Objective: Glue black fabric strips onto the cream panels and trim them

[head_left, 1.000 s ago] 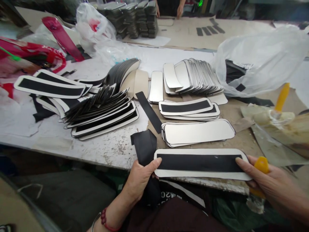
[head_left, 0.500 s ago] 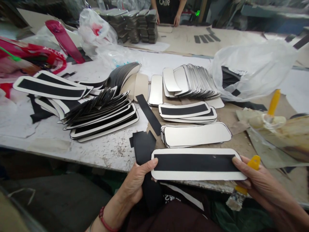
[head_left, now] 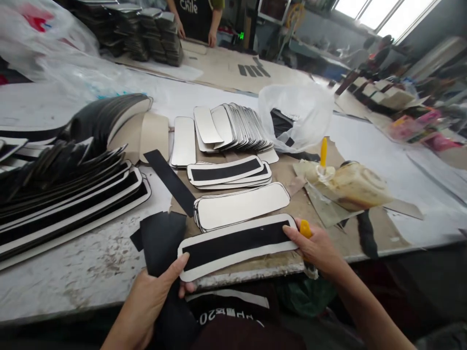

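Observation:
A long white panel with a black strip on its face (head_left: 237, 245) is held at both ends above the table's front edge. My left hand (head_left: 153, 296) pinches its left end, thumb on top, with black sheets (head_left: 162, 238) beside and beneath that hand. Around the right end, my right hand (head_left: 314, 243) is closed, thumb on the black strip. That same hand also holds a yellow-handled brush (head_left: 305, 228), its bristle end hanging below. Just behind the panel lies a pile of plain white panels (head_left: 244, 206), and beyond it a few black-striped ones (head_left: 226, 170).
Large stacks of striped panels (head_left: 73, 209) stand at left. Farther back are fanned white panels (head_left: 241, 126) and a plastic bag (head_left: 299, 112). A glue container (head_left: 357, 184) with an upright yellow handle (head_left: 323, 153) is at right. Another person (head_left: 195, 19) stands across the table.
The camera view has turned to the right, so the table's things appear farther left. The held panel now tilts, its right end higher in view. Both hands keep their hold.

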A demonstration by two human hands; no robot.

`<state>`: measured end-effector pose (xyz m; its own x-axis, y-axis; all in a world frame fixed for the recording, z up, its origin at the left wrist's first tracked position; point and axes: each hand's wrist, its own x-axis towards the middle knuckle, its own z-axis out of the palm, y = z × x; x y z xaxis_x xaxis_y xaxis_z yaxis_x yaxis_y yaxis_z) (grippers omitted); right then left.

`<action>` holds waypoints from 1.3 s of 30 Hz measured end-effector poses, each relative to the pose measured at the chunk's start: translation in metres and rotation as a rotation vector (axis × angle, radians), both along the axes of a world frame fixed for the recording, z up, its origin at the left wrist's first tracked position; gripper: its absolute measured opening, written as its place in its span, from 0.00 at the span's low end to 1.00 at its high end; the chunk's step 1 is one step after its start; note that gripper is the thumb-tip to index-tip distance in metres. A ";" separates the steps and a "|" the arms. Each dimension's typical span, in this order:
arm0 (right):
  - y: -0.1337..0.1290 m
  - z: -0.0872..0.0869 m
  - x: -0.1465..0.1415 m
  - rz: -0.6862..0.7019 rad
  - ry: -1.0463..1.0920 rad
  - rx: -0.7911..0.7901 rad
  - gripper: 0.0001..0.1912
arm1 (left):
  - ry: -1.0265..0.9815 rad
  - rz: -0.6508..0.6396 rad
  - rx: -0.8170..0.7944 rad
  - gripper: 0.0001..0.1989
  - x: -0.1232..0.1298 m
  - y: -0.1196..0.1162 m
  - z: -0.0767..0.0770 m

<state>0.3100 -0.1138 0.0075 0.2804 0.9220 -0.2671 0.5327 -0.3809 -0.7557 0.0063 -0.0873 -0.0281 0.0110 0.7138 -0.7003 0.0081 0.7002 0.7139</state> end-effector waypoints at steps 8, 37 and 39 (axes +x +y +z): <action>-0.002 -0.010 0.009 0.061 -0.127 -0.076 0.20 | 0.013 -0.027 0.150 0.18 0.004 0.001 0.005; -0.001 -0.010 0.019 0.123 -0.094 -0.142 0.20 | -0.079 0.122 0.166 0.18 0.008 0.000 0.005; 0.001 -0.008 0.015 0.152 -0.090 -0.081 0.19 | 0.018 0.128 0.211 0.21 0.007 -0.001 0.003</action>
<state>0.3249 -0.1127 -0.0007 0.1661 0.9319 -0.3224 0.6527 -0.3489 -0.6725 0.0130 -0.0880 -0.0248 -0.0997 0.8392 -0.5347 -0.0572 0.5316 0.8451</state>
